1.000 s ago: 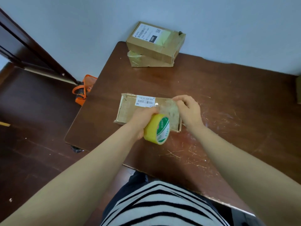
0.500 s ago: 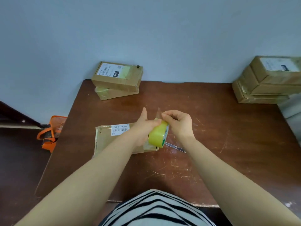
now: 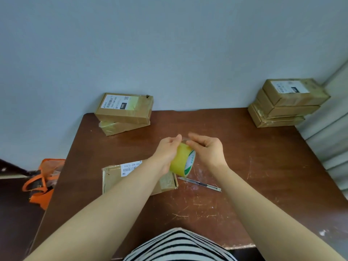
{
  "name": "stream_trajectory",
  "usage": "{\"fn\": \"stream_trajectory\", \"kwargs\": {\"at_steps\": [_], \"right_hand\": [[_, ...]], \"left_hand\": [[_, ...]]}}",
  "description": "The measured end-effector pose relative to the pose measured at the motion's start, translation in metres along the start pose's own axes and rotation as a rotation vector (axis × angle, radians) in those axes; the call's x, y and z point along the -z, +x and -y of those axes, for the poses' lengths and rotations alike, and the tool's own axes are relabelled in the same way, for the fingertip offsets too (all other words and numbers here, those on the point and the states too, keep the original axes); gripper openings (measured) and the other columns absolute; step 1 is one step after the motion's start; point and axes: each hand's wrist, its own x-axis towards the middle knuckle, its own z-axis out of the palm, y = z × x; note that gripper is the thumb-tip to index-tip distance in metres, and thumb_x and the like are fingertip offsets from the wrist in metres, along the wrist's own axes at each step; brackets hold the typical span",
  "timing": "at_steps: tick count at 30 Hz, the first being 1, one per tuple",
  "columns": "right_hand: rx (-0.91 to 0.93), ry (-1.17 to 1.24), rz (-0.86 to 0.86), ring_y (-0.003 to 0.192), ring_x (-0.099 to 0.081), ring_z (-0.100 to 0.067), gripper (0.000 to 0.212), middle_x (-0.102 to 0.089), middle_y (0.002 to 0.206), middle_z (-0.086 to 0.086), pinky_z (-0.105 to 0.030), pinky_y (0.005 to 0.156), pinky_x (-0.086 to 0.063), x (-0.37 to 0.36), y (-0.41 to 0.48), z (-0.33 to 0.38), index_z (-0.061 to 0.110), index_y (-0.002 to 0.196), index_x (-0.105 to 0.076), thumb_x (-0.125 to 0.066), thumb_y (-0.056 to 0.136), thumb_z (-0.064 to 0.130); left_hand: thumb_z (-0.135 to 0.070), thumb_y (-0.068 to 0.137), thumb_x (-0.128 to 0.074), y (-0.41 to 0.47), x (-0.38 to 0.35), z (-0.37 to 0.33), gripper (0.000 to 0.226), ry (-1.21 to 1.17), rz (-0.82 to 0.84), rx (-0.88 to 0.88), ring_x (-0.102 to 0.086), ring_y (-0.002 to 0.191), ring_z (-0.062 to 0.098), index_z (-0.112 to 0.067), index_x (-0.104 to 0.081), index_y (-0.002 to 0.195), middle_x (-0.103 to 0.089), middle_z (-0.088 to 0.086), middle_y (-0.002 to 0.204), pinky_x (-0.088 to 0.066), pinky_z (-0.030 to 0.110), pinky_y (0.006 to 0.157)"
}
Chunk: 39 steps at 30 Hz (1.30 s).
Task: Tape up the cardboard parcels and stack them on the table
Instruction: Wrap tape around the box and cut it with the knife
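My left hand (image 3: 166, 154) grips a yellow roll of tape (image 3: 182, 160) above the brown table (image 3: 244, 166). My right hand (image 3: 208, 150) touches the top of the roll with curled fingers, pinching at the tape's end. Under my left forearm lies a flat cardboard parcel (image 3: 114, 178) with a white label. A stack of two parcels (image 3: 124, 113) sits at the table's far left corner. A stack of three parcels (image 3: 284, 103) sits at the far right corner.
A slim utility knife (image 3: 200, 184) lies on the table just right of the flat parcel. An orange bag (image 3: 44, 182) sits on the floor left of the table. A pale wall runs behind the table.
The view has lifted, bringing the wall and right stack into sight. Both hands rose off the flat parcel with the tape roll, and the knife beside the parcel is now uncovered.
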Motion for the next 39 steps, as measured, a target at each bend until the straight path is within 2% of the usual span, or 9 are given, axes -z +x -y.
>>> {"fn": "stream_trajectory", "kwargs": {"at_steps": [3, 8, 14, 18, 25, 29, 31, 35, 39], "right_hand": [[0.051, 0.021, 0.032, 0.081, -0.062, 0.013, 0.049, -0.072, 0.086, 0.011, 0.001, 0.07, -0.041, 0.004, 0.0, 0.005, 0.047, 0.107, -0.058, -0.069, 0.084, 0.005], [0.057, -0.022, 0.062, 0.081, -0.064, 0.009, 0.03, -0.069, 0.078, 0.026, -0.008, 0.07, -0.048, 0.002, -0.002, 0.005, 0.038, 0.08, -0.07, -0.066, 0.087, 0.009], [0.102, -0.264, 0.009, 0.08, -0.06, -0.008, 0.018, -0.063, 0.078, 0.015, -0.025, 0.073, -0.051, -0.004, -0.001, 0.006, 0.015, 0.101, -0.075, -0.07, 0.084, 0.015], [0.104, -0.353, 0.004, 0.084, -0.059, -0.01, 0.018, -0.065, 0.086, 0.006, -0.025, 0.074, -0.049, -0.005, -0.001, 0.008, 0.016, 0.101, -0.075, -0.069, 0.085, 0.017], [0.111, -0.56, 0.002, 0.092, -0.054, -0.019, 0.017, -0.058, 0.098, 0.0, -0.026, 0.072, -0.039, -0.007, -0.005, 0.006, 0.014, 0.102, -0.066, -0.052, 0.096, 0.02], [0.1, -0.627, 0.008, 0.097, -0.052, -0.023, 0.018, -0.057, 0.105, -0.005, -0.026, 0.072, -0.036, -0.008, -0.006, 0.001, 0.011, 0.103, -0.061, -0.046, 0.098, 0.02], [0.105, -0.632, 0.037, 0.098, -0.051, -0.025, 0.017, -0.056, 0.105, -0.005, -0.027, 0.072, -0.035, -0.008, -0.006, -0.002, 0.011, 0.102, -0.06, -0.045, 0.098, 0.019], [0.111, -0.633, 0.055, 0.099, -0.05, -0.025, 0.018, -0.056, 0.107, -0.006, -0.025, 0.07, -0.03, -0.007, -0.004, -0.003, 0.011, 0.105, -0.06, -0.045, 0.098, 0.019], [0.113, -0.576, 0.037, 0.094, -0.049, -0.019, 0.016, -0.045, 0.108, 0.0, -0.02, 0.067, -0.033, -0.006, -0.006, -0.005, 0.011, 0.103, -0.06, -0.049, 0.098, 0.02]], "left_hand": [[-0.038, 0.099, -0.046, -0.001, 0.0, 0.0, 0.037, 0.004, -0.012, 0.022, -0.061, 0.105, 0.028, -0.007, -0.058, 0.115, -0.063, 0.014, 0.113, -0.048, 0.043, 0.095], [-0.034, 0.1, -0.046, -0.003, -0.001, -0.004, 0.034, -0.02, -0.01, 0.025, -0.061, 0.107, 0.033, -0.005, -0.059, 0.112, -0.063, 0.019, 0.114, -0.048, 0.046, 0.095], [-0.033, 0.102, -0.042, -0.005, 0.002, -0.006, 0.034, -0.048, 0.024, 0.052, -0.064, 0.099, 0.034, -0.012, -0.067, 0.093, -0.067, 0.018, 0.103, -0.05, 0.048, 0.092], [-0.018, 0.096, -0.042, -0.007, 0.003, -0.007, 0.029, -0.151, 0.049, 0.115, -0.059, 0.074, 0.028, -0.011, -0.066, 0.08, -0.062, 0.013, 0.079, -0.049, 0.037, 0.073], [0.003, 0.09, -0.054, -0.011, 0.001, -0.003, 0.013, -0.135, 0.066, 0.067, -0.06, 0.086, 0.028, -0.006, -0.061, 0.096, -0.061, 0.02, 0.101, -0.049, 0.036, 0.078], [0.004, 0.081, -0.069, -0.008, 0.007, -0.001, 0.062, -0.189, 0.03, 0.063, -0.062, 0.098, 0.028, -0.022, -0.031, 0.123, -0.053, 0.017, 0.115, -0.053, 0.04, 0.083], [0.004, 0.08, -0.067, -0.008, 0.008, -0.003, 0.069, -0.088, 0.079, -0.014, -0.061, 0.105, 0.028, -0.032, -0.035, 0.129, -0.058, 0.016, 0.112, -0.05, 0.042, 0.094], [-0.017, 0.088, -0.066, -0.013, 0.006, -0.006, 0.014, 0.031, 0.148, -0.087, -0.063, 0.107, 0.028, -0.02, -0.07, 0.101, -0.069, 0.01, 0.107, -0.051, 0.041, 0.094], [-0.018, 0.093, -0.061, -0.01, 0.0, -0.001, 0.015, 0.047, 0.073, -0.164, -0.064, 0.098, 0.03, -0.008, -0.071, 0.091, -0.07, 0.017, 0.101, -0.051, 0.044, 0.089]]}}
